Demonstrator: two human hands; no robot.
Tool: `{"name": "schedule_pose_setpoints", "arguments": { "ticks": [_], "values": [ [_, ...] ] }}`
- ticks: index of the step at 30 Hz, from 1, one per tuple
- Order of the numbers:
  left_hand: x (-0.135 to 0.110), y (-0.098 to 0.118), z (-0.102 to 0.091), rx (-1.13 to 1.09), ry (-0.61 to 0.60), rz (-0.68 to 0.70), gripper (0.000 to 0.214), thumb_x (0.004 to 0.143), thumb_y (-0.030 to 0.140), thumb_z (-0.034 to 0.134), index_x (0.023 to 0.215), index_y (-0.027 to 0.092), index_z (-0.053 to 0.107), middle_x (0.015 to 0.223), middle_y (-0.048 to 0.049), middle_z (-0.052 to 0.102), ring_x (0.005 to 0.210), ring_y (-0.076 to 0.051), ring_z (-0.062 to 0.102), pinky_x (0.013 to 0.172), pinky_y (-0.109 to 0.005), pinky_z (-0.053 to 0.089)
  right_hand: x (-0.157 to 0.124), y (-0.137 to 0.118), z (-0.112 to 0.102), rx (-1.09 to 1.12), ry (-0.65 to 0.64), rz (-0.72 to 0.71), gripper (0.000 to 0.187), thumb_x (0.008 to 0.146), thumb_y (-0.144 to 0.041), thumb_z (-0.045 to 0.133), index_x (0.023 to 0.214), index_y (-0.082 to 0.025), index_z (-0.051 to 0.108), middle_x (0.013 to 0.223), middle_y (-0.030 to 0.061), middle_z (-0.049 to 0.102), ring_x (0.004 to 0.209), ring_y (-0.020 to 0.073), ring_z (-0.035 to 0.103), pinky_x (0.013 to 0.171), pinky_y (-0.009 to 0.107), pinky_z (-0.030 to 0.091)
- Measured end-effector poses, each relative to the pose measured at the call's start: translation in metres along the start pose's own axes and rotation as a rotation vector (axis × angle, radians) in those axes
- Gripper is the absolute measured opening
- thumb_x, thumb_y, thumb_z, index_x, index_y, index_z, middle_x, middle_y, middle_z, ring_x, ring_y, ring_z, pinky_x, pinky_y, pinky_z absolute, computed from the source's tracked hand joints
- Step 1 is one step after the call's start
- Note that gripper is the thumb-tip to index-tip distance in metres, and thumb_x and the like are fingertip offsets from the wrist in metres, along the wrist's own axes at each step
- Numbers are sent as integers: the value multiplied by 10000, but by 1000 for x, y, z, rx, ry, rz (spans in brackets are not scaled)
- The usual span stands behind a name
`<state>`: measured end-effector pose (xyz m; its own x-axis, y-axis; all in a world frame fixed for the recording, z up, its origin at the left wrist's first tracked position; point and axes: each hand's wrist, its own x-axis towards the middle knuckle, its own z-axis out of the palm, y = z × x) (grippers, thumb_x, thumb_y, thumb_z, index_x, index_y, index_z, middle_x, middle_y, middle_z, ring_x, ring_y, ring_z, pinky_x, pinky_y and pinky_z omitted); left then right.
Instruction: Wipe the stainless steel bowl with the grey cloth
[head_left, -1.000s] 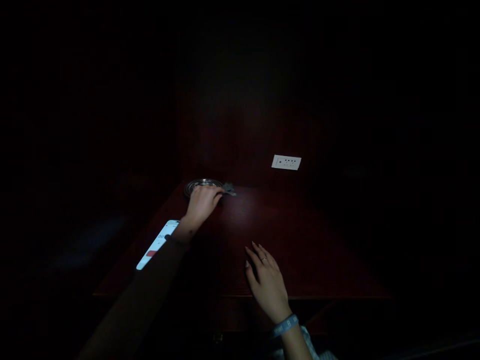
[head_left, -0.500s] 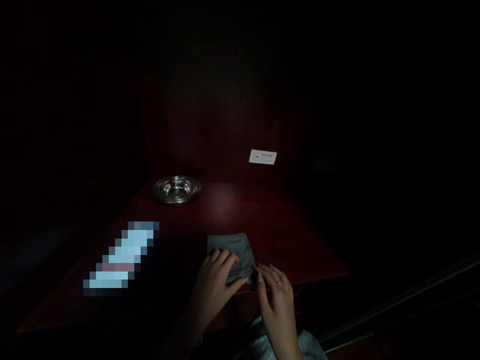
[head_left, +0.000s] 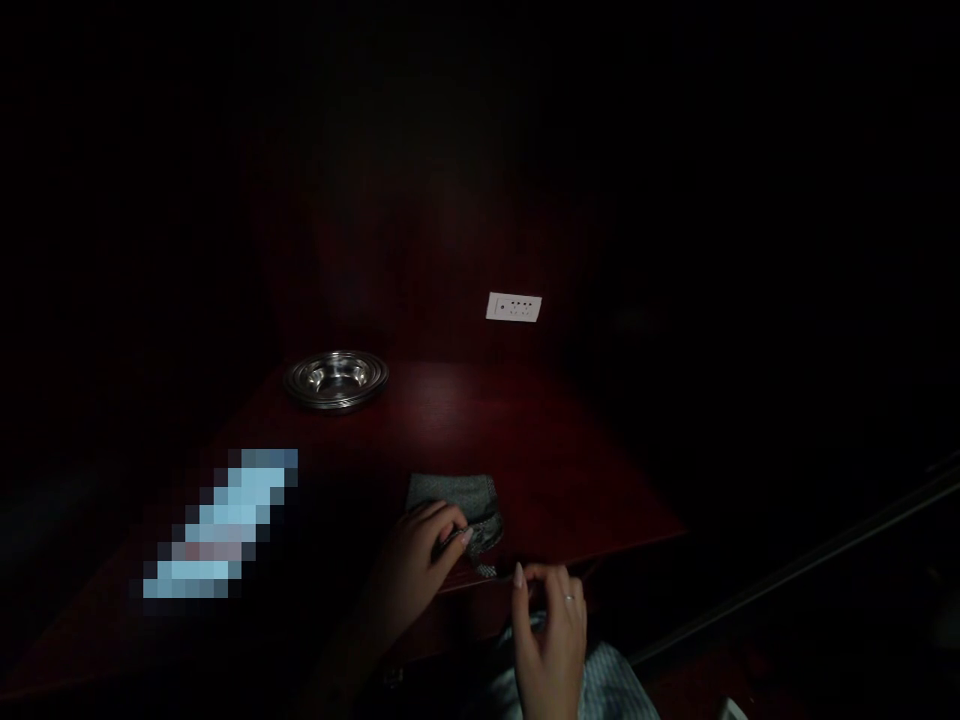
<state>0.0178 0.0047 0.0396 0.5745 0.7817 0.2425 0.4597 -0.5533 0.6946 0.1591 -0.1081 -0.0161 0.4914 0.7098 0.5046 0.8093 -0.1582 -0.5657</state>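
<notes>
A small piece of grey-green, denim-like cloth (head_left: 454,490) with stitched edges lies near the front edge of the table. My left hand (head_left: 427,550) rests over its lower left part, thumb and fingers closed on a bunched fold. The cloth's near right corner is crumpled and hangs toward the table edge. Just right of that corner, my right hand (head_left: 551,625), with a ring on one finger, is held with thumb and forefinger together in a pinch. Whatever lies between those fingertips is too small and dark to make out.
Nested steel plates or bowls (head_left: 337,380) stand at the back left of the dark red table (head_left: 570,480). A pixelated bright blue oblong (head_left: 225,520) lies at the left. A white socket plate (head_left: 514,307) is on the back wall. Surroundings are very dark.
My right hand has moved down and away from the cloth's corner, its fingers now pinched. My left fingers have closed on the cloth, which is more bunched. The view has shifted slightly.
</notes>
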Motion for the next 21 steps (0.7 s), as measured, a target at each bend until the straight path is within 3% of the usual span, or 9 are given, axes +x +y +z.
{"name": "schedule_pose_setpoints", "arguments": {
  "ticks": [3, 10, 14, 17, 21],
  "values": [
    [-2, 0, 1, -78, 60, -18, 228, 864, 344, 425, 767, 208, 580, 781, -14, 577, 725, -146, 521, 670, -253, 409, 2, -6, 0, 36, -61, 19, 334, 927, -411, 333, 819, -233, 594, 800, 57, 633, 781, 211, 578, 738, 332, 431],
    [-5, 1, 1, -180, 115, -49, 274, 875, 374, 403, 776, 204, 593, 797, -22, 590, 730, -148, 527, 685, -259, 416, 21, -30, 1, 54, -137, -20, 355, 935, -392, 301, 1087, -278, 600, 967, 64, 652, 903, 243, 565, 783, 381, 411],
    [-8, 0, 2, -180, 108, -65, 272, 872, 381, 401, 799, 201, 592, 814, -24, 599, 740, -151, 541, 682, -261, 417, 30, -33, 5, 81, -150, 10, 411, 948, -363, 254, 996, -257, 648, 915, 59, 665, 838, 225, 579, 735, 371, 389],
    [-9, -3, 5, -176, 102, -71, 276, 878, 387, 377, 815, 203, 573, 811, -25, 596, 742, -151, 546, 680, -260, 419, 34, -32, 7, 92, -178, 61, 387, 931, -413, 316, 896, -252, 666, 861, 40, 670, 816, 213, 572, 734, 360, 350],
    [-8, -9, 9, -182, 215, -120, 257, 889, 377, 329, 859, 212, 523, 827, -29, 591, 775, -161, 558, 710, -273, 433, 33, -28, 11, 117, -202, 112, 386, 889, -502, 379, 823, -255, 668, 814, 20, 666, 797, 197, 561, 757, 346, 310]
  ]
}}
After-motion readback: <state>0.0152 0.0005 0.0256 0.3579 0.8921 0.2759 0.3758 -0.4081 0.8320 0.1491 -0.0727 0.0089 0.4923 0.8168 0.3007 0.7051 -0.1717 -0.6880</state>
